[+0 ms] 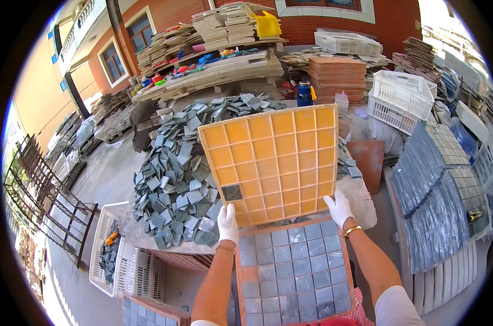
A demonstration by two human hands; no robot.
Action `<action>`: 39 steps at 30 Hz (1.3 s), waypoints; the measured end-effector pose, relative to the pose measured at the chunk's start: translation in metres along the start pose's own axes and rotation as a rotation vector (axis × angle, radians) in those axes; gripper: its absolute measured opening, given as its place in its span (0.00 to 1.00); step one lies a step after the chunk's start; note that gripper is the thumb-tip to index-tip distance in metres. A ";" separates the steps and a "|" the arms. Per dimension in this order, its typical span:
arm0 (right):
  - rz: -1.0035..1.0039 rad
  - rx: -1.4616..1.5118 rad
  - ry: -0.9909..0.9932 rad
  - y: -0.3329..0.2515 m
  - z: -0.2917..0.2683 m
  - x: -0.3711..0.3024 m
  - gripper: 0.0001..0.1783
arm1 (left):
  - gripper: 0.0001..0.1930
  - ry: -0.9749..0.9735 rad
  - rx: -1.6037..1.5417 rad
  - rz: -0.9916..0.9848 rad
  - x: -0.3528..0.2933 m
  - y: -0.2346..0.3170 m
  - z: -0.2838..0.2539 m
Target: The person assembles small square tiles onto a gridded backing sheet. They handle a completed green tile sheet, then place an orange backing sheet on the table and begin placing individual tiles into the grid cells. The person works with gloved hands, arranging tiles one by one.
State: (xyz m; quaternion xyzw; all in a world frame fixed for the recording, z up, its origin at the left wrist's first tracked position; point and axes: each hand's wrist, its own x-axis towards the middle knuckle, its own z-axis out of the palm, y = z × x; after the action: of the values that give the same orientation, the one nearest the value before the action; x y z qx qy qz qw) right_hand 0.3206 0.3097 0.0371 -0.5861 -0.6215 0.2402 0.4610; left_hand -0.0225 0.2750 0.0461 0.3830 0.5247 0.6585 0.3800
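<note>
A yellow grid tray (276, 155) with pale raised ribs stands tilted up in front of me. My left hand (228, 224), in a white glove, grips its lower left edge. At the lower right corner, my right hand (340, 209), also gloved, is closed on the tray. One dark stone tile (232, 193) sits in a cell near the left glove; the other visible cells show bare yellow. Below the tray, nearer to me, lies a reddish board (250, 273) bearing rows of grey square tiles (303, 266). One spot at its left shows the board's bare surface.
Loose grey-green tiles (184, 185) are heaped on the work table behind and left of the tray. A white crate (102, 255) stands at lower left. Stacked tile sheets (431, 201) rise at right. Behind are a blue jug (305, 93) and white crates (401, 98).
</note>
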 end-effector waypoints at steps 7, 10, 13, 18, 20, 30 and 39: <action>-0.057 -0.218 0.076 -0.018 0.019 0.083 0.22 | 0.12 -0.002 -0.013 0.039 0.069 0.000 0.022; -0.018 -0.340 -0.003 -0.018 0.025 0.092 0.25 | 0.19 0.035 0.303 0.213 0.077 -0.012 0.023; -0.015 -0.313 -0.012 -0.004 0.030 0.091 0.29 | 0.26 0.049 0.741 0.386 0.074 -0.019 0.023; 0.076 -0.311 -0.063 0.008 0.026 0.088 0.34 | 0.30 -0.114 1.225 0.870 0.103 0.018 0.031; 0.077 -0.305 -0.068 0.006 0.028 0.089 0.35 | 0.29 -0.239 1.337 0.870 0.119 0.030 0.033; 0.095 -0.274 -0.045 0.007 0.030 0.083 0.33 | 0.18 -0.355 1.576 0.701 0.148 0.073 0.055; -0.085 -0.248 0.031 0.005 0.026 0.067 0.33 | 0.10 -0.393 1.030 0.565 0.029 0.083 -0.006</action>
State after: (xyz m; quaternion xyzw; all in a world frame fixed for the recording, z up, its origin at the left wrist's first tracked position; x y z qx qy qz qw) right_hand 0.3085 0.3802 0.0403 -0.6153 -0.6637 0.1327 0.4042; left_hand -0.0481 0.2851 0.1293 0.7556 0.5735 0.3130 0.0467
